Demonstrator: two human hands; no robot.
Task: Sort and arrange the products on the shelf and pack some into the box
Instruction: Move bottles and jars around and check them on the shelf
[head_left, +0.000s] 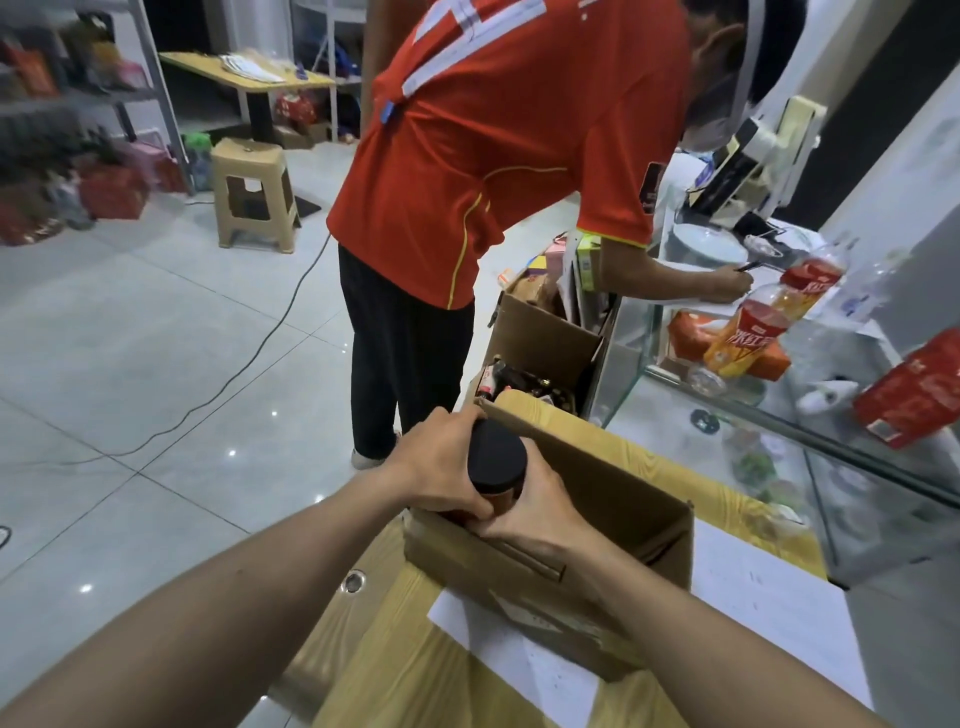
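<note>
In the head view, the left hand (441, 462) and right hand (524, 506) together gripped a black-lidded jar (496, 462) at the near corner of the open cardboard box (623, 499), apparently mid-packing, so lowering it inside upright likely came next.

Left hand (444, 470) and right hand (527, 506) both gripping a black-lidded jar (496, 462), jar held over near-left corner of open cardboard box (613, 525), box on wooden table (415, 670), person in red shirt (498, 140) beyond box, beige stool (254, 192) far left of box
</note>
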